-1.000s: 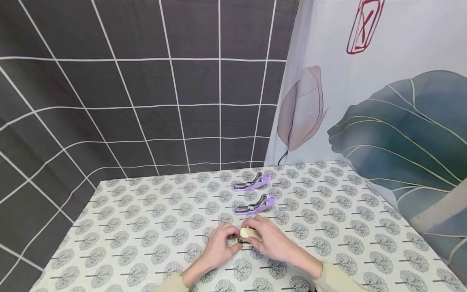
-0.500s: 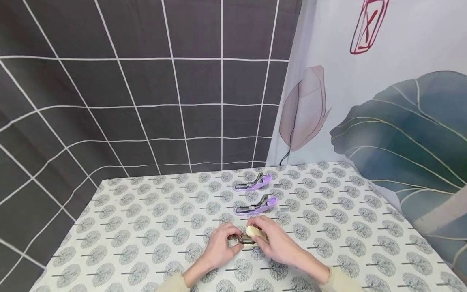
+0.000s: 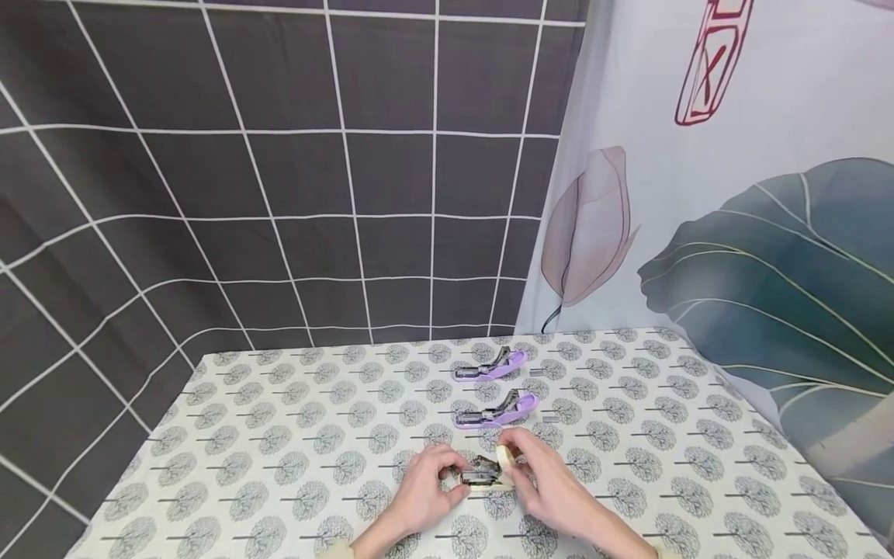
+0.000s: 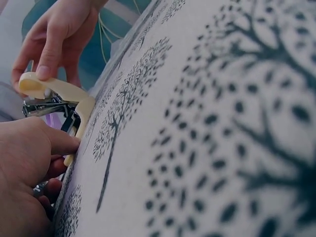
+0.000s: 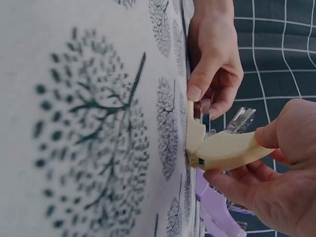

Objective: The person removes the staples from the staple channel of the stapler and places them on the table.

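Note:
A pale yellow stapler (image 3: 505,458) rests on the table in front of the person, its top cover swung up from the base. My left hand (image 3: 427,485) pinches the base's left end between thumb and fingers. With thumb and fingertips, my right hand (image 3: 548,483) grips the raised cover at the other side. In the left wrist view the yellow cover (image 4: 71,90) stands tilted above the metal magazine (image 4: 47,107). The right wrist view shows the cover (image 5: 229,149) hinged to the base (image 5: 194,129), where the left thumb presses.
Two purple staplers (image 3: 513,407) (image 3: 491,366) lie behind the hands with their tops raised. Beside them are short staple strips (image 3: 550,419) (image 3: 536,373). A tree-print cloth (image 3: 307,435) covers the table. A dark grid curtain (image 3: 279,171) and a white printed curtain (image 3: 649,295) hang behind.
The right hand has moved right, swinging the yellow cover up and away from the base, so the metal inside shows more. The left hand keeps its hold on the base.

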The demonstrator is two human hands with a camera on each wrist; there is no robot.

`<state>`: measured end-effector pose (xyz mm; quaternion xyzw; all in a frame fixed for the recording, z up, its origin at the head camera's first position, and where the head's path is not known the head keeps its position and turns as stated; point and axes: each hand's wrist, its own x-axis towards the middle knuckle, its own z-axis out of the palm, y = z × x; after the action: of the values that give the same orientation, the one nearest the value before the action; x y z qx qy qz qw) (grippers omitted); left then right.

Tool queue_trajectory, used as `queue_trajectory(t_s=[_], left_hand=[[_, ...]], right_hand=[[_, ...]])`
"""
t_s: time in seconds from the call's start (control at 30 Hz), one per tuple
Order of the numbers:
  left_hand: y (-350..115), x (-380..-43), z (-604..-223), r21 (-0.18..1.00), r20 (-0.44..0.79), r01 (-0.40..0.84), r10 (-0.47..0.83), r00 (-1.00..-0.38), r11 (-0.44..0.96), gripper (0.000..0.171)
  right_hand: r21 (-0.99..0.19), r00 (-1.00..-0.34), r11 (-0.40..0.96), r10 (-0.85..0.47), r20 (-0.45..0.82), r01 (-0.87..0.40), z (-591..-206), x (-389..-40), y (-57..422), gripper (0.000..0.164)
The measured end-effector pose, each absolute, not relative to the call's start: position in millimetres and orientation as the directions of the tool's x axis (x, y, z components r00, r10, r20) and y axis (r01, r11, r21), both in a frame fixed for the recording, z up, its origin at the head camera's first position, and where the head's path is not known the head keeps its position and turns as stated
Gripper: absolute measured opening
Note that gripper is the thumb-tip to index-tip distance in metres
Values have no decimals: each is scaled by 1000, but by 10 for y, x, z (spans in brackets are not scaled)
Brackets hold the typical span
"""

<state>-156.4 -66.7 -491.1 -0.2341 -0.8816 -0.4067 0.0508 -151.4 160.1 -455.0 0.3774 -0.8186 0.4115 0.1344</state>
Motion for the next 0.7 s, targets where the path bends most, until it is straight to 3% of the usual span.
queue_trajectory(t_s=[0.2, 0.7], left_hand=[[-656, -1556, -4915, 697, 269, 444, 369, -890, 563, 24], [-649, -1551, -4899, 716, 260, 428, 359, -896, 552, 24]], right_hand=[[-585, -679, 354, -478, 558, -730, -4578, -1498, 1645, 40], [-659, -755, 371, -381, 534, -654, -4661, -1455, 1726, 42]])
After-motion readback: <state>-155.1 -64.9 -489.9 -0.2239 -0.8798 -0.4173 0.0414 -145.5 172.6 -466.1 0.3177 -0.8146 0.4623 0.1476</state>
